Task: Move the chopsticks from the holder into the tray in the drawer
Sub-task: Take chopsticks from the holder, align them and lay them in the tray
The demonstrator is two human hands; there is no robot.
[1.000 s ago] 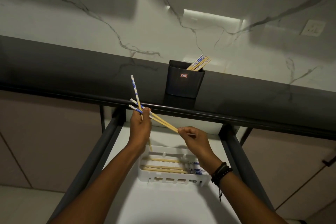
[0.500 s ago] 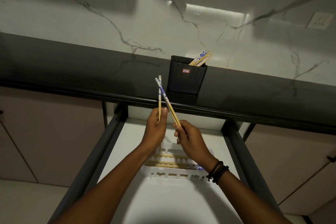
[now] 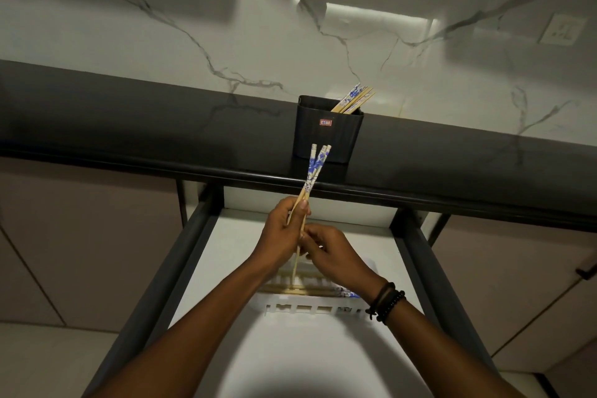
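Note:
A black holder (image 3: 326, 136) stands on the dark counter, with several blue-and-white topped chopsticks (image 3: 353, 99) leaning out of its right side. My left hand (image 3: 284, 236) grips a bunch of three chopsticks (image 3: 314, 171) almost upright, tops fanned in front of the holder. My right hand (image 3: 329, 252) is closed on the lower part of the same bunch. Below the hands, a white slotted tray (image 3: 310, 308) lies in the open drawer (image 3: 206, 252), with several chopsticks (image 3: 290, 289) lying flat in it. The hands hide much of the tray.
The dark counter edge (image 3: 420, 200) runs across above the drawer. Dark drawer rails (image 3: 429, 268) flank the white drawer floor. Beige cabinet fronts (image 3: 80, 236) sit on both sides. A marble backsplash with a socket (image 3: 562, 29) rises behind the holder.
The chopsticks held apart in two hands have been brought together into one upright bunch. Both hands have moved close together over the tray.

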